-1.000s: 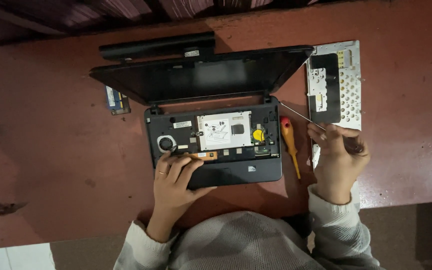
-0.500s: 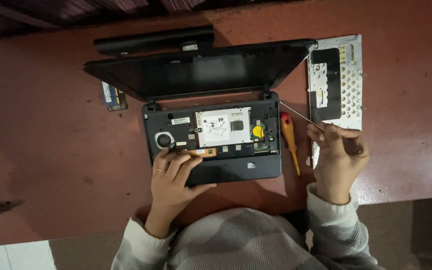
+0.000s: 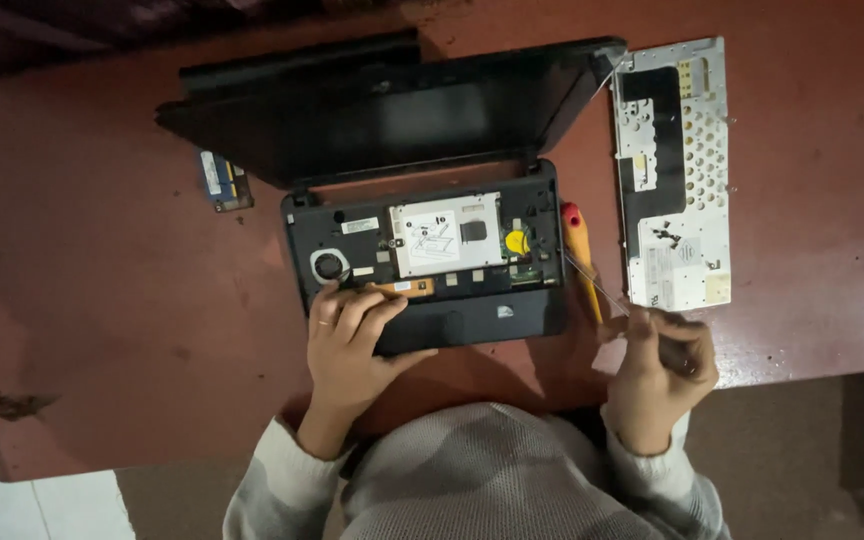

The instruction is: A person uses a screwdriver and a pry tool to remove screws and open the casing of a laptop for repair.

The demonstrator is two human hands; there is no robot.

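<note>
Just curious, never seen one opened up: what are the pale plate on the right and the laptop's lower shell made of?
The pale plate looks like thin bare metal: silvery, matte, punched with rows of small holes. The laptop's lower shell looks like black moulded plastic with a dull sheen, though that is less sure.

My left hand (image 3: 352,345) rests on the near left corner of the opened black laptop (image 3: 427,260), fingers touching its exposed base by the round fan. The lid stands open on the far side; the keyboard is off, showing a silver plate and a yellow disc. My right hand (image 3: 657,375), near right, grips a thin metal tool (image 3: 597,285) angled toward the laptop's right edge.
</note>
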